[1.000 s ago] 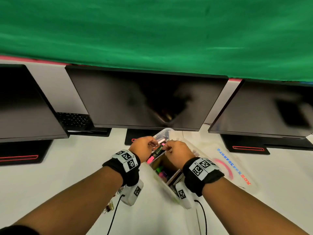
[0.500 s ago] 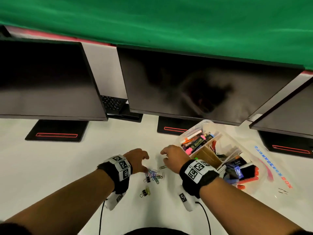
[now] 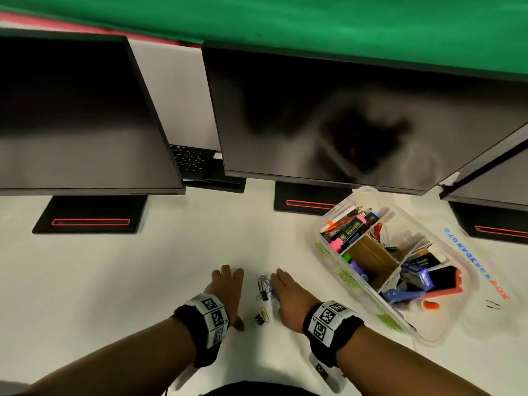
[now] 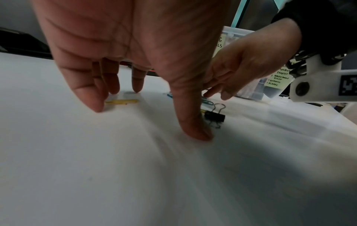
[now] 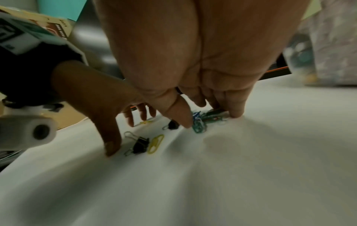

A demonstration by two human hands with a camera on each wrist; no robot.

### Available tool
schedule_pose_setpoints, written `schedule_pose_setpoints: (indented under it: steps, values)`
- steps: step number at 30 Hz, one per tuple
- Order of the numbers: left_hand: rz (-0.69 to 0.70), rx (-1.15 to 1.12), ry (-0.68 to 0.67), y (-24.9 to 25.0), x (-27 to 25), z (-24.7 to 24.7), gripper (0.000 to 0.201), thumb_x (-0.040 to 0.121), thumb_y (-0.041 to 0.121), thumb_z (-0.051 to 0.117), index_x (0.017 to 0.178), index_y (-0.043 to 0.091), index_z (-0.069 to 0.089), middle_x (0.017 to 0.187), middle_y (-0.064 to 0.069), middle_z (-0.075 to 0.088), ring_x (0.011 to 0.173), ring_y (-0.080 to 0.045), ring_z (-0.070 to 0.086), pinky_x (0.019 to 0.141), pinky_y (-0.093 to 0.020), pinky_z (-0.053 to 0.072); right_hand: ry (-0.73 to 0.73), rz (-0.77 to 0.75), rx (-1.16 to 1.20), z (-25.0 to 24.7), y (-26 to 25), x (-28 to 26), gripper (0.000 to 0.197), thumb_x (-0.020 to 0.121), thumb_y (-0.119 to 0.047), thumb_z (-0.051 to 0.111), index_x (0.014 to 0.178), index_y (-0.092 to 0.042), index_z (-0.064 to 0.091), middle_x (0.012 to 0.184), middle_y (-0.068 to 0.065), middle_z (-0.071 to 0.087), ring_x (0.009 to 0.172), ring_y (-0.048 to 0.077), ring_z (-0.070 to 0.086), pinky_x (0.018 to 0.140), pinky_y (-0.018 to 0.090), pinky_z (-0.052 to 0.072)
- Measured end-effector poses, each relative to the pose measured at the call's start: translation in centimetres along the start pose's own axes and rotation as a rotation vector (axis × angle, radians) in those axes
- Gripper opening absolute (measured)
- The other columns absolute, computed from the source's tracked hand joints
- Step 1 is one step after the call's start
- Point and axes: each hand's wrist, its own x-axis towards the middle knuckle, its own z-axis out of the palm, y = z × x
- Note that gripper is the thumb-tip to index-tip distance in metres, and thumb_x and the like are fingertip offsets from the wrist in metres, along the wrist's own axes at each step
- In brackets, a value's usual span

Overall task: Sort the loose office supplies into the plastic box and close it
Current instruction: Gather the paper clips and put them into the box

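A pile of coloured paper clips (image 3: pixel 264 282) lies on the white table between my two hands. My left hand (image 3: pixel 227 292) stands just left of it, fingers straight and tips touching the table. My right hand (image 3: pixel 285 297) is just right of it, and its straight fingers (image 5: pixel 236 110) touch the pile (image 5: pixel 201 122). A black binder clip (image 3: pixel 259 319) and a yellow paper clip (image 3: pixel 265 314) lie nearer me, by my left thumb (image 4: pixel 193 130). Another yellow clip (image 4: pixel 121 101) lies under my left fingers. The clear plastic box (image 3: pixel 328 252) stands open at the right, holding markers, boxes and a stapler.
The box's clear lid (image 3: pixel 485 270), printed with blue and red letters, lies flat to the right of the box. Three dark monitors on black stands (image 3: pixel 91 218) line the back of the table, with a keyboard (image 3: pixel 191 158) behind them.
A second ago both hands held a marker over the box. They have since come left and down to the table, and now stand with straight fingers either side of the clip pile.
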Motion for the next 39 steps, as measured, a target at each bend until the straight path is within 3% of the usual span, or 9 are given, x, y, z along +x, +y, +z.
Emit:
schedule_pose_setpoints:
  steps: [4,9,15,20,24,28,30,34,39]
  values:
    - [0.033,-0.084,-0.003,0.9,0.4,-0.4,0.097,0.062,0.037,0.085,0.136,0.011,0.028,0.132,-0.011,0.033,0.123,-0.028,0.039,0.1,-0.039,0.044,0.064,-0.091,0.142,-0.7,-0.4,0.0,0.085,0.084,-0.03,0.064,0.15,-0.015,0.012,0.158,0.008,0.012,0.145,0.02,0.015,0.119,0.027,0.016]
    - [0.161,-0.377,0.024,1.1,1.1,0.1,0.074,0.07,0.015,0.078,0.132,0.015,0.037,0.127,-0.007,0.043,0.115,-0.025,0.051,0.096,-0.034,0.046,0.098,0.067,0.09,-1.2,0.1,-0.7,0.122,0.056,-0.052,0.082,0.149,-0.019,0.011,0.149,0.007,0.018,0.136,0.027,0.025,0.114,0.037,0.031]
    - [0.224,-0.79,0.163,0.2,1.5,-0.6,0.039,0.082,-0.008,0.05,0.116,0.01,0.052,0.099,0.001,0.051,0.091,-0.016,0.055,0.074,-0.017,0.047,0.141,0.093,0.174,0.8,-1.4,0.6,0.131,0.051,-0.048,0.086,0.149,-0.02,0.004,0.142,0.008,0.018,0.127,0.03,0.04,0.108,0.037,0.039]
    - [0.18,-0.628,0.277,-2.3,1.6,-2.0,0.03,0.084,0.003,0.058,0.111,0.014,0.058,0.104,0.003,0.05,0.097,-0.012,0.056,0.082,-0.019,0.043,0.235,0.083,0.294,-0.3,-1.1,2.6,0.108,0.059,-0.035,0.085,0.143,-0.014,0.021,0.135,0.011,0.027,0.117,0.027,0.048,0.102,0.028,0.043]
    - [0.173,-0.508,0.091,-2.8,1.2,-1.6,0.073,0.071,0.033,0.079,0.132,0.019,0.043,0.124,0.0,0.042,0.116,-0.018,0.05,0.094,-0.027,0.045,0.243,0.046,0.251,-1.5,-0.6,2.8,0.109,0.06,-0.039,0.084,0.147,-0.016,0.021,0.139,0.009,0.025,0.127,0.027,0.039,0.109,0.028,0.035]
    - [0.193,-0.342,0.051,-1.0,1.4,-0.4,0.109,0.061,0.038,0.085,0.146,0.014,0.02,0.138,-0.006,0.032,0.127,-0.024,0.041,0.106,-0.034,0.039,0.189,0.018,0.018,-1.6,-0.6,2.5,0.117,0.057,-0.047,0.083,0.148,-0.019,0.015,0.148,0.007,0.018,0.132,0.029,0.026,0.111,0.04,0.034]
    - [0.164,-0.336,0.095,0.1,2.0,0.0,0.107,0.061,0.034,0.085,0.145,0.012,0.022,0.137,-0.007,0.033,0.126,-0.025,0.043,0.105,-0.034,0.041,0.187,0.023,0.043,-1.4,-0.9,2.6,0.107,0.06,-0.041,0.083,0.145,-0.019,0.024,0.144,0.006,0.022,0.129,0.029,0.029,0.109,0.038,0.036]
    - [0.126,-0.393,0.177,1.3,3.2,0.5,0.079,0.063,0.03,0.083,0.129,0.012,0.043,0.126,-0.008,0.043,0.11,-0.025,0.055,0.096,-0.034,0.048,0.291,0.039,0.212,-0.9,-1.3,3.2,0.051,0.072,-0.026,0.076,0.117,-0.012,0.057,0.116,0.007,0.041,0.102,0.024,0.051,0.095,0.029,0.046]
    - [0.16,-0.377,0.18,1.8,3.6,0.2,0.043,0.075,0.028,0.074,0.111,0.012,0.057,0.102,-0.001,0.047,0.1,-0.025,0.058,0.086,-0.03,0.048,0.296,0.076,0.263,-0.2,-1.3,3.3,0.023,0.084,-0.02,0.063,0.103,-0.007,0.065,0.102,0.008,0.05,0.083,0.022,0.051,0.079,0.024,0.042]
